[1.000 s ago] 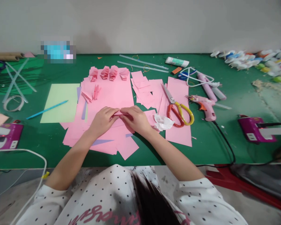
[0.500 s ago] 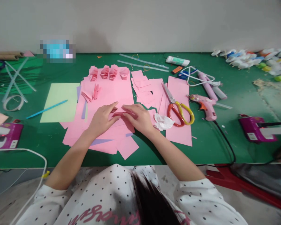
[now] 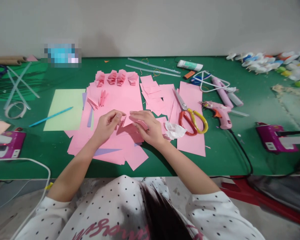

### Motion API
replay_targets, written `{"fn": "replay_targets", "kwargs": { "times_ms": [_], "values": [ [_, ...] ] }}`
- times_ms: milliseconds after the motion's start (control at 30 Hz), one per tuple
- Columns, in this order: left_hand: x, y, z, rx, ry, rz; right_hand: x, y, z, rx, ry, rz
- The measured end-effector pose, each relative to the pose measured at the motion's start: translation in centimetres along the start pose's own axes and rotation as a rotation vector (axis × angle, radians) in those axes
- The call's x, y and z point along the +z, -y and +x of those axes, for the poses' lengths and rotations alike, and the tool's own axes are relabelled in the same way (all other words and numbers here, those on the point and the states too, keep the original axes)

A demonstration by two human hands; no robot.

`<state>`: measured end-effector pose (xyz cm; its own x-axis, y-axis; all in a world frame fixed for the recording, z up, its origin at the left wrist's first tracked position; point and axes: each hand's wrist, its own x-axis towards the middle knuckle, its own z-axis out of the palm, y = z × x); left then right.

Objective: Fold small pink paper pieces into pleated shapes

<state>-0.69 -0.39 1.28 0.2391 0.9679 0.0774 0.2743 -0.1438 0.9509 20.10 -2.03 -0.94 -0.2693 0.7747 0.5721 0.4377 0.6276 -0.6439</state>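
Observation:
A small folded piece of pink paper (image 3: 127, 121) is between my two hands, above the middle of the pink sheets (image 3: 120, 100). My left hand (image 3: 108, 126) pinches its left edge between thumb and fingers. At its right side is my right hand (image 3: 150, 127), fingers stretched out and thumb apart; whether the fingertips touch the paper is hard to tell. Beyond the hands, pleated pink paper pieces (image 3: 116, 78) stand along the top of the sheets. More folded pink strips (image 3: 103, 99) lie nearer, to the left.
Scissors (image 3: 187, 111) and a crumpled white tissue (image 3: 175, 130) lie right of my hands, by small pink squares (image 3: 151, 91). A pink glue gun (image 3: 220, 111) with a black cable lies further right. Leftward, a blue pencil (image 3: 51, 116) crosses a pale green sheet (image 3: 67, 100).
The folded pink paper has gone from a thin, edge-on strip to a pointed, partly opened shape. My left fingers have curled into a pinch, while my right thumb has spread from its fingers.

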Motion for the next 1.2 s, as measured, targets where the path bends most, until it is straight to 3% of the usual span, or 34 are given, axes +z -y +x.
{"fn": "replay_targets", "kwargs": {
  "times_ms": [133,367,567,767,1200],
  "values": [
    [0.06,-0.24,-0.01,-0.096,0.083,-0.162,0.11,-0.01,0.0,-0.008,0.118,-0.001],
    [0.09,-0.11,-0.08,-0.272,0.197,-0.362,0.38,-0.36,-0.09,-0.091,0.159,0.034],
    [0.03,-0.66,0.01,-0.247,0.116,-0.421,0.24,0.38,-0.31,-0.134,0.129,-0.072],
    [0.21,-0.4,0.13,-0.267,0.175,-0.48,0.44,0.47,-0.48,-0.022,0.065,-0.088],
    [0.2,-0.14,0.01,-0.265,0.228,-0.413,0.31,-0.43,-0.33,-0.146,0.006,-0.035]
  ]
}}
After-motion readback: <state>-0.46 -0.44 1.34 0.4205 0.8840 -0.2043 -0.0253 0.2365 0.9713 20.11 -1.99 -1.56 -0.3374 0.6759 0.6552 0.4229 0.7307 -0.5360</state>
